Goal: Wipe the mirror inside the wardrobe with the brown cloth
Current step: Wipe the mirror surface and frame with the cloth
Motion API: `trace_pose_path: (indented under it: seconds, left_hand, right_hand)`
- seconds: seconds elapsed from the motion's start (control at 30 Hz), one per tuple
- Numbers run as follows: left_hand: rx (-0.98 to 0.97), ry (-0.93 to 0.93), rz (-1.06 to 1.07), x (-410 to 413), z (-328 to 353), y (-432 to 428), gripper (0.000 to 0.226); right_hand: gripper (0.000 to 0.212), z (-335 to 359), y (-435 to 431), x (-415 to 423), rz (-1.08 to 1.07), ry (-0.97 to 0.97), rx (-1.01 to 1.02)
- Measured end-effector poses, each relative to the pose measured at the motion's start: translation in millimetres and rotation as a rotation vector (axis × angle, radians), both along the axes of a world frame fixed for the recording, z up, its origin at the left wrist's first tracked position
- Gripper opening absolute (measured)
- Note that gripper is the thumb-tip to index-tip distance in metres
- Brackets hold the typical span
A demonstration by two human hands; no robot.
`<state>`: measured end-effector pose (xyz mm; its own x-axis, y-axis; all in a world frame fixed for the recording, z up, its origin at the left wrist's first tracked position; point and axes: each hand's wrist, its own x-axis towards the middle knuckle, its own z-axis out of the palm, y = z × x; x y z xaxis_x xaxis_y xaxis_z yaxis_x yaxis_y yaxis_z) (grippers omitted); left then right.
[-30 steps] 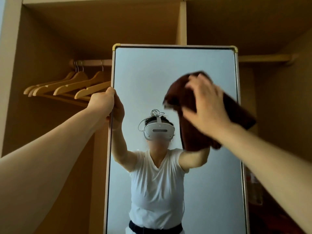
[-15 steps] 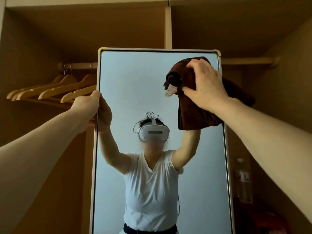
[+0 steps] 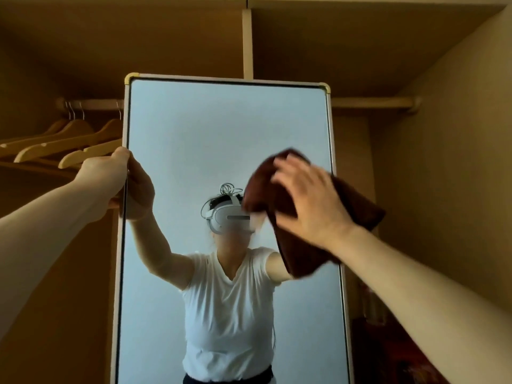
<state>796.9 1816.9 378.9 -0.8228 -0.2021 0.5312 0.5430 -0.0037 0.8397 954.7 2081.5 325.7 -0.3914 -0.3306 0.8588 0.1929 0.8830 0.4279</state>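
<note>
Risks dropping brown cloth [image 3: 300, 253] pressed under flat right hand [image 3: 310, 206], or rocking mirror [image 3: 221, 128] gripped edgewise by left hand [image 3: 105, 170].

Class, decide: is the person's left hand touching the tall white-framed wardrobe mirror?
Touching. The head view shows the left hand gripping the left edge of the tall white-framed mirror, with the thumb meeting its own reflection at the frame.

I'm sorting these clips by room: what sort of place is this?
Likely inside a wardrobe, perhaps in a bedroom: wooden hangers hang on a rail beside a tall framed mirror.
</note>
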Motion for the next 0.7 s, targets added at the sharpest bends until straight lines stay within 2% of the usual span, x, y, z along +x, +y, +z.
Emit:
trace_pose_path:
  seconds: [0.1, 0.17, 0.27, 0.37, 0.47, 0.53, 0.67, 0.7]
  left_hand:
    - [0.004, 0.008, -0.007, -3, 0, -2, 0.044]
    - [0.011, 0.011, -0.009, -2, 1, -3, 0.043]
    - [0.001, 0.005, -0.017, -5, 1, -3, 0.044]
    - [0.026, -0.001, -0.015, -4, 1, -3, 0.046]
    - [0.027, 0.003, 0.031, 3, 0, 3, 0.049]
    - [0.018, 0.029, 0.026, 6, -2, 1, 0.053]
    - [-0.029, 0.060, -0.092, -3, -5, 0, 0.073]
    - [-0.021, 0.040, -0.059, 2, -5, -2, 0.069]
  right_hand:
    - [0.059, 68, -8, 8, -0.002, 0.147, -0.247]
    - [0.057, 92, -14, 12, 0.014, 0.200, -0.326]
    - [0.056, 66, -21, 3, 0.008, 0.269, -0.400]
    - [0.058, -11, -24, -5, -0.027, 0.269, -0.285]
    - [0.060, -60, -8, 4, -0.030, 0.069, -0.096]
    - [0.061, -57, 6, 10, -0.044, 0.022, -0.038]
    - [0.063, 11, 9, 14, -0.094, 0.181, -0.217]
    - [0.063, 33, 5, 15, -0.110, 0.193, -0.259]
